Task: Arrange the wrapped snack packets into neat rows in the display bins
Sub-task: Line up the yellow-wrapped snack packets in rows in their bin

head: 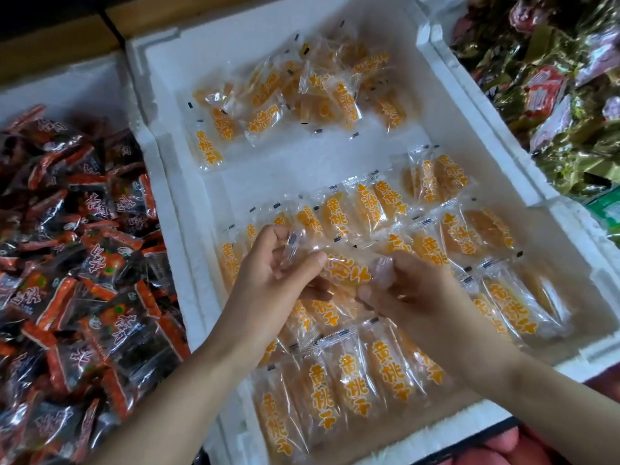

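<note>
Snack packet (345,275): one, ends pinched by left hand (268,280), right hand (416,290) fingers (370,293).

- L hand (271,263) + R hand (412,290) pinch ends of one clear yellow-peach packet (345,271) over white foam bin (174,209).
- Overlapping rows (355,380) of same pkts on near side; loose pile (292,92) at far end.
- Red-black pkts (77,246) in left bin; green-foil pkts (553,105) on right.

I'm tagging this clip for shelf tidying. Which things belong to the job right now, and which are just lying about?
In the job: left hand, right hand, held packet, rows of yellow packets, loose pile of yellow packets, white foam bin.
Lying about: red-and-black packets in the left bin, green and red packets on the right.
</note>
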Demonstrator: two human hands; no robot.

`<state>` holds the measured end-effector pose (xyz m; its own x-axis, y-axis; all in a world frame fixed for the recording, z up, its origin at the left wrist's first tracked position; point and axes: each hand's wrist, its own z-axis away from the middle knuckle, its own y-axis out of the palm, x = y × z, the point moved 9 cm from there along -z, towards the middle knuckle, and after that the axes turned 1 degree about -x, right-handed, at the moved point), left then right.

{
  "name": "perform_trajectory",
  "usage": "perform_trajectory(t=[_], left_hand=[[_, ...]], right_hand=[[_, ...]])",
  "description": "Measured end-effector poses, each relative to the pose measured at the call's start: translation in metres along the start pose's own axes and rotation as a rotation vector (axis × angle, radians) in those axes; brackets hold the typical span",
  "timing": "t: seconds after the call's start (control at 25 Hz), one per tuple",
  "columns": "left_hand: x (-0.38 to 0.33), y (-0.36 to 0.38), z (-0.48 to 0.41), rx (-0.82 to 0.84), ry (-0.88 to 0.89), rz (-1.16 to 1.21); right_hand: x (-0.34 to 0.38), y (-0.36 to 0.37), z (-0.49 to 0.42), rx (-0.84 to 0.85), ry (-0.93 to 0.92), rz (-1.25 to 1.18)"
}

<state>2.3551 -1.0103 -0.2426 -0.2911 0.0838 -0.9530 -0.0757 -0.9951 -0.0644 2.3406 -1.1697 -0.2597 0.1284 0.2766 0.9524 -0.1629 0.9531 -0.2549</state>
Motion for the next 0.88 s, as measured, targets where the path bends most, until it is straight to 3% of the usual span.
perform_trajectory(t=[0.24,0.36,0.48,0.6,0.68,0.88], left_hand=[[-0.007,0.061,-0.015,0.092,0.029,-0.068],[-0.008,0.089,-0.024,0.093,0.098,-0.221],[-0.019,0.115,-0.037,0.130,0.311,-0.503],[-0.016,0.147,-0.047,0.269,0.522,-0.916],[-0.005,0.158,-0.051,0.350,0.546,-1.102],[0.000,0.159,-0.052,0.329,0.589,-1.183]], right_hand=[[0.020,-0.036,0.019,-0.085,-0.325,0.560],[0.016,-0.065,0.016,-0.198,-0.308,0.574],[0.009,-0.110,0.005,-0.372,-0.251,0.607],[-0.005,-0.138,-0.018,-0.423,-0.117,0.857],[-0.017,-0.137,-0.031,-0.369,-0.052,1.104],[-0.018,-0.127,-0.035,-0.413,-0.202,1.318]])
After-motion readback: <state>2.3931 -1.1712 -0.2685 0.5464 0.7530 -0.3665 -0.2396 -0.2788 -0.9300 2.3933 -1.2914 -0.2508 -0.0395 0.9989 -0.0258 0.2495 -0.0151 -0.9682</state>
